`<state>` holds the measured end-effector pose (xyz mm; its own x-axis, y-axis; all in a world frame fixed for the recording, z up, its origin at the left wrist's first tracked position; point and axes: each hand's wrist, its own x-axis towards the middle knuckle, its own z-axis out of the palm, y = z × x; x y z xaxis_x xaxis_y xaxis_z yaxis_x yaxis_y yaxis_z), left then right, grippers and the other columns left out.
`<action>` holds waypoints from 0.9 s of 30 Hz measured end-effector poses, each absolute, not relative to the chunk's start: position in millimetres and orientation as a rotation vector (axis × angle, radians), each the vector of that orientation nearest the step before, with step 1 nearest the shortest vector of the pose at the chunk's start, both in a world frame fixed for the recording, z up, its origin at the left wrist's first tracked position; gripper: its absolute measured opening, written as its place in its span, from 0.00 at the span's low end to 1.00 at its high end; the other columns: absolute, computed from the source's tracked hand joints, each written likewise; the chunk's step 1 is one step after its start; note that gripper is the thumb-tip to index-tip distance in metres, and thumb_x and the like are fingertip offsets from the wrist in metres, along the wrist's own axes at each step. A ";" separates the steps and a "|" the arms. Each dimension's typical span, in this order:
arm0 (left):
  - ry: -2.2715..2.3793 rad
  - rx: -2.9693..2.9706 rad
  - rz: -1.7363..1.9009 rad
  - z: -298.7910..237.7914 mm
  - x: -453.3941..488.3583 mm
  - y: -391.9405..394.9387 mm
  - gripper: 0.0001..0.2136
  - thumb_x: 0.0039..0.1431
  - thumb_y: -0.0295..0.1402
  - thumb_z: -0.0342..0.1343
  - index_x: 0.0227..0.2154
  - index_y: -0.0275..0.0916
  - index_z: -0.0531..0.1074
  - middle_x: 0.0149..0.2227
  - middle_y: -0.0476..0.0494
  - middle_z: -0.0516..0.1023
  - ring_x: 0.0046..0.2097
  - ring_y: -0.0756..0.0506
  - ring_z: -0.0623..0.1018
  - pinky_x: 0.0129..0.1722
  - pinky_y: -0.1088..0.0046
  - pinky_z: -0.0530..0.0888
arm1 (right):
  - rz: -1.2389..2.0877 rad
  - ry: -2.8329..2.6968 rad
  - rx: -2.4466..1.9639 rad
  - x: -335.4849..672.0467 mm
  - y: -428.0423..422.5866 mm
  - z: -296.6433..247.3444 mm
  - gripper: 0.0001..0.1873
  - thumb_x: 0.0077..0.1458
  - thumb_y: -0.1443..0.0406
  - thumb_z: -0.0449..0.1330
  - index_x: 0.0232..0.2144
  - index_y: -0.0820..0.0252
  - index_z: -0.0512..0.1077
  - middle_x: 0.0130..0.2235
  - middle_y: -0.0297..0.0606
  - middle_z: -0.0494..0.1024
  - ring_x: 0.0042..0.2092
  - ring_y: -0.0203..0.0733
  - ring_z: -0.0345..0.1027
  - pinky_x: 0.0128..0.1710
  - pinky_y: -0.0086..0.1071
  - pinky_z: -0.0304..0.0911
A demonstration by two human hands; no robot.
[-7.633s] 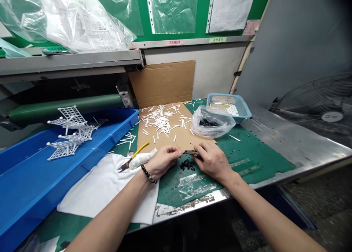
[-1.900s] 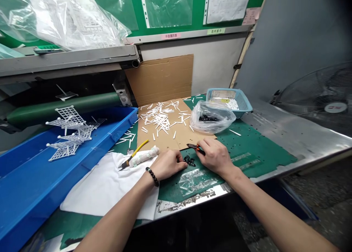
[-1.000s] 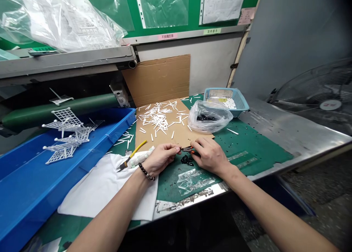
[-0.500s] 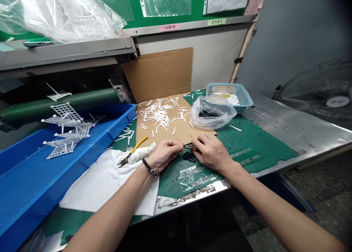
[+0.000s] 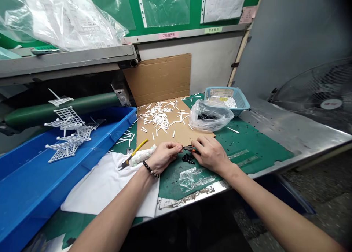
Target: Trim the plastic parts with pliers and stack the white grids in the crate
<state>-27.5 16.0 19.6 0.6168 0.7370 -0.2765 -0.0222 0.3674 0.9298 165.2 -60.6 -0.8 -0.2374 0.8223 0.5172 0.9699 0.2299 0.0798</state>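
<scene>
- One long blue plastic tray [image 5: 24,178] is placed far left of the left hand; in it are stacked white plastic lattice panels [image 5: 74,136], at least three made out, perhaps set there to be out of the way.
- One white cloth [image 5: 96,186] is spread just left of the grip, partly covered by the left forearm; on it one pair of yellow-handled cutters [image 5: 134,154] is rested, presumably for easy reach.
- Beyond the left hand, slim white sticks [image 5: 159,116], too many to be counted, are scattered on one flat brown cardboard sheet [image 5: 187,136].
- By the left hand [image 5: 164,156], what looks like one small dark piece [image 5: 183,147] is pinched between thumb and forefinger, seemingly steadied for the tool.
- Just below the grip, glossy black pieces [image 5: 188,158] are heaped, overlapping and uncountable.
- One pair of orange-handled nippers [image 5: 189,148] is clasped by the right hand [image 5: 210,155], tips pointed at the left fingertips.
- Beyond the right hand, black pieces are contained in one clear plastic bag [image 5: 216,125]; farther right, one light-blue plastic basket [image 5: 242,98] is placed.
</scene>
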 end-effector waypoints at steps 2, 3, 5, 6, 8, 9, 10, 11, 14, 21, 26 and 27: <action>0.771 1.091 0.552 17.2 -28.0 17.7 0.17 0.40 0.38 0.70 0.28 0.31 0.74 0.28 0.47 0.73 0.26 0.55 0.65 0.26 0.78 0.59 | -0.532 -2.145 -1.653 164.8 -60.8 1.4 0.10 0.57 0.63 0.57 0.41 0.62 0.71 0.38 0.43 0.71 0.40 0.48 0.60 0.40 0.37 0.52; 0.766 1.093 0.547 15.9 -28.0 18.6 0.16 0.40 0.38 0.70 0.28 0.31 0.74 0.28 0.47 0.73 0.26 0.56 0.65 0.26 0.78 0.59 | -0.525 -2.148 -1.651 164.9 -60.8 2.1 0.11 0.57 0.63 0.58 0.41 0.61 0.71 0.38 0.43 0.70 0.40 0.49 0.60 0.40 0.37 0.53; 0.756 1.101 0.540 13.7 -27.8 19.9 0.15 0.42 0.38 0.70 0.29 0.32 0.75 0.28 0.47 0.73 0.26 0.56 0.65 0.26 0.78 0.59 | -0.515 -2.152 -1.653 165.5 -60.6 2.5 0.11 0.56 0.63 0.58 0.42 0.61 0.71 0.38 0.44 0.70 0.40 0.49 0.60 0.41 0.37 0.53; 0.754 1.104 0.538 13.1 -27.6 20.3 0.15 0.42 0.38 0.69 0.29 0.32 0.75 0.29 0.47 0.73 0.26 0.56 0.65 0.26 0.78 0.59 | -0.513 -2.152 -1.654 165.9 -60.4 2.3 0.11 0.56 0.63 0.58 0.42 0.61 0.71 0.38 0.44 0.70 0.40 0.49 0.60 0.41 0.37 0.53; 0.756 1.107 0.533 13.1 -27.3 20.3 0.15 0.42 0.38 0.69 0.29 0.32 0.75 0.28 0.47 0.73 0.26 0.56 0.65 0.26 0.78 0.59 | -0.515 -2.157 -1.658 166.4 -60.1 1.8 0.11 0.56 0.63 0.58 0.41 0.61 0.71 0.38 0.44 0.70 0.40 0.49 0.60 0.40 0.37 0.53; 0.758 1.110 0.528 13.7 -27.2 20.0 0.16 0.42 0.38 0.70 0.28 0.32 0.75 0.28 0.47 0.73 0.26 0.56 0.65 0.26 0.78 0.59 | -0.520 -2.165 -1.659 166.5 -60.1 1.6 0.11 0.56 0.63 0.58 0.41 0.61 0.71 0.38 0.43 0.70 0.40 0.48 0.60 0.40 0.37 0.52; 0.761 1.112 0.523 14.5 -27.0 19.6 0.16 0.42 0.38 0.70 0.28 0.32 0.75 0.28 0.47 0.73 0.26 0.55 0.65 0.26 0.78 0.59 | -0.527 -2.176 -1.659 166.5 -60.0 1.5 0.10 0.57 0.63 0.58 0.41 0.61 0.71 0.37 0.43 0.70 0.40 0.48 0.60 0.40 0.37 0.52; 0.763 1.116 0.516 15.5 -26.8 19.0 0.16 0.41 0.38 0.70 0.28 0.31 0.75 0.28 0.47 0.73 0.26 0.55 0.65 0.26 0.78 0.59 | -0.536 -2.188 -1.660 166.5 -60.1 1.5 0.09 0.57 0.64 0.57 0.40 0.61 0.71 0.36 0.42 0.70 0.40 0.48 0.60 0.40 0.37 0.52; 0.778 1.121 0.501 18.5 -25.5 16.7 0.17 0.40 0.39 0.70 0.27 0.31 0.74 0.27 0.46 0.73 0.26 0.55 0.65 0.26 0.77 0.59 | -0.577 -2.218 -1.665 166.6 -60.1 1.4 0.07 0.57 0.64 0.57 0.37 0.61 0.71 0.34 0.41 0.70 0.38 0.47 0.60 0.39 0.37 0.51; 0.795 1.136 0.524 20.4 -21.4 11.7 0.16 0.39 0.38 0.70 0.25 0.31 0.73 0.26 0.47 0.72 0.26 0.55 0.66 0.25 0.78 0.59 | -0.611 -2.184 -1.661 168.5 -58.9 -4.6 0.03 0.55 0.66 0.58 0.29 0.60 0.71 0.29 0.38 0.69 0.33 0.43 0.60 0.33 0.36 0.48; 0.798 0.994 0.548 22.7 -25.2 17.9 0.10 0.45 0.30 0.64 0.32 0.32 0.75 0.26 0.48 0.71 0.26 0.55 0.65 0.25 0.79 0.62 | -0.612 -2.053 -1.671 170.4 -58.8 -7.8 0.05 0.57 0.64 0.57 0.31 0.60 0.70 0.31 0.39 0.70 0.34 0.44 0.60 0.36 0.35 0.51; 0.801 0.949 0.548 23.6 -26.6 19.5 0.08 0.46 0.28 0.62 0.31 0.32 0.75 0.26 0.48 0.70 0.25 0.55 0.65 0.25 0.79 0.62 | -0.609 -2.027 -1.673 170.7 -58.9 -8.0 0.06 0.58 0.64 0.56 0.31 0.60 0.70 0.31 0.39 0.70 0.35 0.44 0.61 0.36 0.34 0.51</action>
<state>-26.6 19.5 23.6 0.5971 0.7200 -0.3537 -0.0696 0.4858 0.8713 170.7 -58.9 -8.0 -0.1714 0.7900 0.5887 0.9836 0.1714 0.0564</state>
